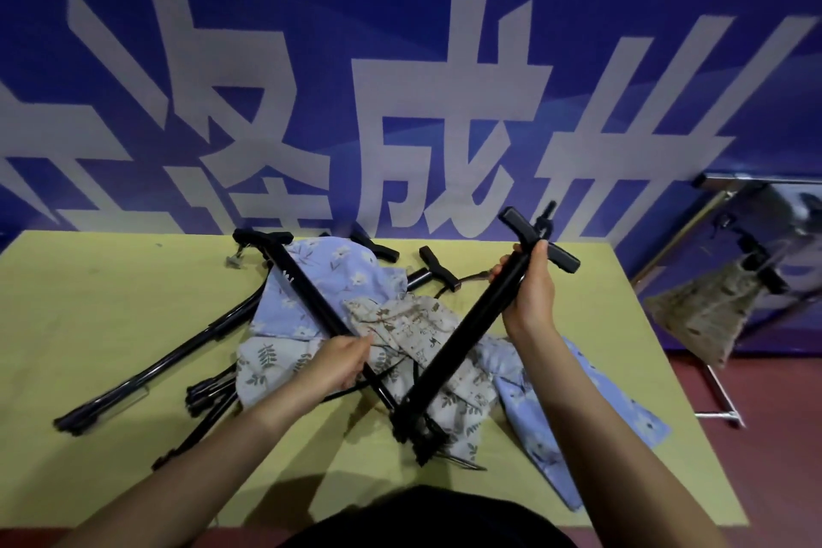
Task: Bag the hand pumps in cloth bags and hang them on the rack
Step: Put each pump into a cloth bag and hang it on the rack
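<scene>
My right hand (529,298) grips the upper barrel of a black hand pump (462,338), just below its T-handle; the pump slants down to its foot near the table's front. My left hand (340,360) pinches the edge of a beige patterned cloth bag (400,325) beside a second black pump (307,294) that lies across the pile. A blue floral bag (329,271) lies under that pump, and another blue bag (591,414) spreads to the right.
More black pumps (147,374) lie on the left of the yellow-green table (111,303), with handles (438,269) at the back. At the right, a metal rack (720,369) carries a bagged pump (707,311). A blue wall with white characters stands behind.
</scene>
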Motion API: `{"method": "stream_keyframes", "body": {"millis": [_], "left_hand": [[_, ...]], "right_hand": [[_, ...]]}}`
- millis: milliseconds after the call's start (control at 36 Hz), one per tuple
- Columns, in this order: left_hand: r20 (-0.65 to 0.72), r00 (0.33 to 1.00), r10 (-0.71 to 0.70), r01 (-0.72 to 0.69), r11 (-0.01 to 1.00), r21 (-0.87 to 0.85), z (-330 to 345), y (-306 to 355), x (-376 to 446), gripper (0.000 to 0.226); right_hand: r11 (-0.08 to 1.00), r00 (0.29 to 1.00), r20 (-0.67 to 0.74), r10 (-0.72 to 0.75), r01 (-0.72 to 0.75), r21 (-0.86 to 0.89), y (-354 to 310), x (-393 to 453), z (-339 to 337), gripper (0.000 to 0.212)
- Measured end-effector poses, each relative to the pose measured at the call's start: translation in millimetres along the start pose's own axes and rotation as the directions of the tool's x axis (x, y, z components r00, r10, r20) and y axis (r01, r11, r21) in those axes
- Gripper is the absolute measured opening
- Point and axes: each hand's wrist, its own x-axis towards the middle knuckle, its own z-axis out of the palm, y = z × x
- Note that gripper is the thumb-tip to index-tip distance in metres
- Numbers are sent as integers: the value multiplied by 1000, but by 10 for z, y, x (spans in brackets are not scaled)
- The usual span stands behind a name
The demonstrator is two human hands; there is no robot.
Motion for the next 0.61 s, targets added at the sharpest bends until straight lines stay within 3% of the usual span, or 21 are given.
{"method": "stream_keyframes", "body": {"millis": [139, 222, 333, 444, 611], "left_hand": [[269, 936, -228, 190, 968, 162, 69, -132, -122, 53], [287, 902, -322, 267, 939, 215, 172, -178, -173, 65], [182, 953, -243, 249, 968, -9, 379, -99, -106, 50], [142, 985, -97, 132, 954, -270, 663, 153, -116, 32], [101, 994, -30, 67, 916, -396, 1239, 203, -257, 35]], "right_hand": [[987, 997, -72, -19, 30, 158, -128, 50, -116, 37], [979, 997, -73, -17, 31, 199, -180, 114, -222, 38], [979, 999, -48, 19, -9, 205, -255, 164, -309, 40], [970, 998, -20, 54, -48, 238, -358, 133, -347, 40], [994, 998, 57, -21, 15, 108, -513, 172, -609, 14]]}}
